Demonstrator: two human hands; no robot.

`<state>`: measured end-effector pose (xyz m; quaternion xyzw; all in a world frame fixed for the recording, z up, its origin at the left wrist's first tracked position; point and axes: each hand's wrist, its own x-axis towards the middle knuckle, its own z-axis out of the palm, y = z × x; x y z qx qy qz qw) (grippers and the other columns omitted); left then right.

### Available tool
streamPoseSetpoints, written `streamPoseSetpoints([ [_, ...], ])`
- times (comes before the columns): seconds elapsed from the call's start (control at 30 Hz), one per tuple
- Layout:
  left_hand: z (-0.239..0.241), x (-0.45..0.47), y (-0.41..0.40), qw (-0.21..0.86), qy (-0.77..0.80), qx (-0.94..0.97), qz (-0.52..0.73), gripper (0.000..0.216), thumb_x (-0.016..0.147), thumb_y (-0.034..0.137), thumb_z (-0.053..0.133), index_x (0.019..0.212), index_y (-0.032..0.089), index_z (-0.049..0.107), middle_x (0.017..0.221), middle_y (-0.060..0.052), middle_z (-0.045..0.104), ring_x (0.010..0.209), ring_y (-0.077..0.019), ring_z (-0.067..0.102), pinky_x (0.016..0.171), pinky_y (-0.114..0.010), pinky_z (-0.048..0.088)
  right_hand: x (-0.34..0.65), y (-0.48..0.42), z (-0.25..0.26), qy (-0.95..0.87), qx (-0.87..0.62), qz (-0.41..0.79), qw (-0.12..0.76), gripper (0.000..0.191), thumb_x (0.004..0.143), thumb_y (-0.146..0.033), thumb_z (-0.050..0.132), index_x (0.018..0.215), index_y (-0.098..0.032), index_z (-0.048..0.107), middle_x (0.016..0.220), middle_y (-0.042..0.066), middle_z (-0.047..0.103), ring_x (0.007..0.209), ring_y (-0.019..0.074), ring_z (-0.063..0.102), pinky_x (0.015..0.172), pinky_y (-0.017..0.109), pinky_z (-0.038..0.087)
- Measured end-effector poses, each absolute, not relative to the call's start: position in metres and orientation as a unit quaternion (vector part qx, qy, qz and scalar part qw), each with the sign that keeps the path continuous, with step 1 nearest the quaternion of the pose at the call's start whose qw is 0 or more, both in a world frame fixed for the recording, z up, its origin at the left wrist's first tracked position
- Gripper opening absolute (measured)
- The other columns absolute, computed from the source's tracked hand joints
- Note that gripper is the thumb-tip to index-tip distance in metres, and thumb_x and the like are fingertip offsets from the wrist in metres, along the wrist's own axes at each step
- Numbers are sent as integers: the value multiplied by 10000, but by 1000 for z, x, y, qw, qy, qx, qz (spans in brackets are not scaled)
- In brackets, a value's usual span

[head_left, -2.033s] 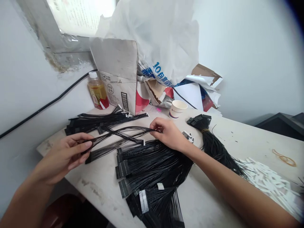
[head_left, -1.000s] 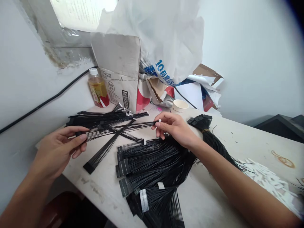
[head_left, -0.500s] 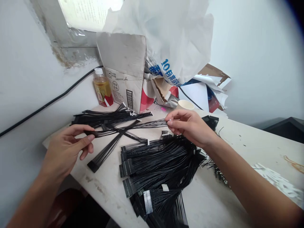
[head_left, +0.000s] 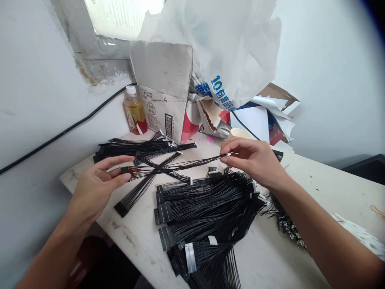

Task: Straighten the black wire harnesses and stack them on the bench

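— Both hands have drifted rightward and up since a moment ago, and the wire harness (head_left: 174, 165) now hangs taut above the bench (head_left: 315, 180), lifted clear of the piles. Where does each grip sit?

— Left hand (head_left: 99, 186) has thumb and fingers closed together on the black connector end of the harness. Right hand (head_left: 255, 160) pinches the far end, fingertips clamped on the thin wire tips near a small white tag.

— And beneath it?

— Directly below lies a crossed harness (head_left: 141, 188) flat on the bench, one connector pointing at the near edge. Just right of that, a heap of black harnesses (head_left: 204, 208) spreads toward the near edge, some bearing white labels. Another stack of harnesses (head_left: 135, 147) lies behind, near the wall.

— Farther back?

— A worn cardboard box (head_left: 164, 92) stands upright, a drink bottle (head_left: 135, 111) just beside it on the left. White plastic sheeting (head_left: 216, 44) spills over the box, with a paper cup (head_left: 240, 133) partly hidden behind the right hand. A black cable (head_left: 60, 134) runs along the wall.
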<state>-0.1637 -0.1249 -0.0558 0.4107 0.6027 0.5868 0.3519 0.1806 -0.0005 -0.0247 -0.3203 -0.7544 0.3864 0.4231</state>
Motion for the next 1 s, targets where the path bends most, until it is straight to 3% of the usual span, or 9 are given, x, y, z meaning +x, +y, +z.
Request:
streamPoseSetpoints([
  [0.1, -53, -162, -125, 365, 626, 374, 578, 539, 534, 396, 968, 1005, 178, 823, 970, -96, 835, 953, -231, 781, 902, -293, 612, 184, -3, -22, -775, -296, 353, 434, 134, 791, -266, 837, 792, -194, 724, 850, 52, 689, 723, 137, 620, 601, 281, 511],
  [0.2, -51, -162, -125, 374, 630, 350, 583, 450, 499, 371, 974, 857, 163, 797, 803, -71, 816, 753, -202, 776, 744, -266, 640, 187, -6, -20, -750, -319, 396, 423, 185, 827, -329, 828, 820, -186, 712, 695, 24, 674, 549, 106, 584, 505, 262, 478],
  [0.3, -50, -163, -126, 373, 627, 367, 577, 411, 515, 324, 972, 834, 164, 767, 679, -48, 776, 580, -175, 722, 564, -235, 613, 185, -6, -21, -690, -345, 489, 407, 270, 818, -390, 836, 779, -177, 675, 529, -5, 611, 421, 88, 509, 392, 229, 369],
  [0.47, -41, -158, -128, 354, 637, 367, 578, 391, 445, 316, 970, 742, 171, 761, 611, -57, 741, 535, -184, 686, 520, -246, 604, 181, -1, -20, -571, -360, 623, 395, 342, 697, -361, 904, 668, -168, 623, 439, -27, 534, 349, 55, 403, 319, 181, 180],
  [0.77, -45, -144, -131, 444, 621, 332, 554, 392, 440, 346, 999, 726, 197, 777, 545, -67, 700, 457, -193, 623, 421, -261, 505, 198, 9, -17, -555, -355, 638, 399, 293, 656, -300, 924, 642, -154, 671, 457, -11, 555, 362, 54, 432, 315, 178, 169],
  [1.0, -48, -141, -127, 491, 612, 377, 491, 329, 556, 451, 956, 657, 200, 770, 548, -79, 680, 458, -178, 600, 401, -249, 461, 219, 6, 0, -622, -382, 606, 316, 291, 704, -348, 907, 677, -150, 696, 446, -13, 550, 334, 37, 373, 323, 203, 157],
])
